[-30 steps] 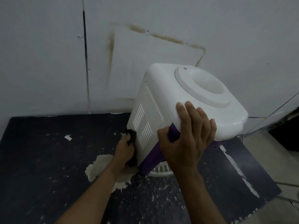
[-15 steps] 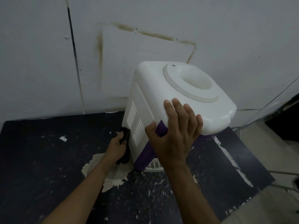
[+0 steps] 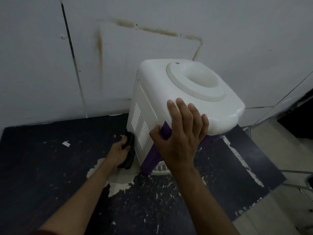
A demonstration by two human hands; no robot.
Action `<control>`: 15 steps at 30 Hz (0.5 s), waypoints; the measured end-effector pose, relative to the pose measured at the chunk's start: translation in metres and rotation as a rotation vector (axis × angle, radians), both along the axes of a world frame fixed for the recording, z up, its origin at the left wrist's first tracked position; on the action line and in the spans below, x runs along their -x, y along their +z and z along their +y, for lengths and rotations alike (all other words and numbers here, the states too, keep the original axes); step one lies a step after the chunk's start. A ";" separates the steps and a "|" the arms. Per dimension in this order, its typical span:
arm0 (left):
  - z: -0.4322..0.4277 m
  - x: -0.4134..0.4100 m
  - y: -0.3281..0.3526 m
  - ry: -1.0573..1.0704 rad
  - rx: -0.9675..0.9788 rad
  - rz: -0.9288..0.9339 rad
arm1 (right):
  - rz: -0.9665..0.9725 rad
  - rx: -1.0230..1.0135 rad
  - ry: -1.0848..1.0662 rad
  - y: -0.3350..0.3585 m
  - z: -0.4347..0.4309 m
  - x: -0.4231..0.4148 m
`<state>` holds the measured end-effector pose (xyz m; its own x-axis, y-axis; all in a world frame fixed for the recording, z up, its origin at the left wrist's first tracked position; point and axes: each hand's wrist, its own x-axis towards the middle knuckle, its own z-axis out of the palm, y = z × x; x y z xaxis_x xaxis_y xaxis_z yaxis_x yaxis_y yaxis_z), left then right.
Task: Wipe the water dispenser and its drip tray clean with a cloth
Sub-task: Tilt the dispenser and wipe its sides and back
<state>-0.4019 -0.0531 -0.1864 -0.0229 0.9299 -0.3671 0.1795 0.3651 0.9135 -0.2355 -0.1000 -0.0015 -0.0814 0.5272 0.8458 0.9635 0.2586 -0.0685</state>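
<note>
Head view: cloth point(image 3: 130, 156) in left hand point(image 3: 118, 151) against dispenser point(image 3: 149, 102) side.

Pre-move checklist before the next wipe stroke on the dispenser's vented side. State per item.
1. Cloth in grip: ok. The left hand grips the dark cloth.
2. Cloth on surface: ok. It lies against the lower rear edge of the water dispenser on its vented side.
3. Unit steadied: ok. The right hand lies flat on the top's front edge, thumb on the purple front.
4. Base flat on the table: cannot tell; the base is mostly hidden.
5. Drip tray reachable: cannot tell; only a strip of white grille shows beside the right wrist.
</note>
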 end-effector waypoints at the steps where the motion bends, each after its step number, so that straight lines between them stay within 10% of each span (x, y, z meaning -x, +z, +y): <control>1: -0.003 -0.001 0.000 0.004 0.002 -0.017 | -0.014 0.020 0.002 0.001 -0.001 -0.002; 15: 0.018 -0.004 0.014 0.155 0.042 -0.134 | -0.051 0.047 0.012 -0.001 -0.002 -0.005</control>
<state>-0.3980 -0.0347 -0.1722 -0.1127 0.9027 -0.4153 -0.0039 0.4175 0.9087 -0.2309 -0.1020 -0.0025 -0.1298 0.5648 0.8149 0.9630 0.2675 -0.0321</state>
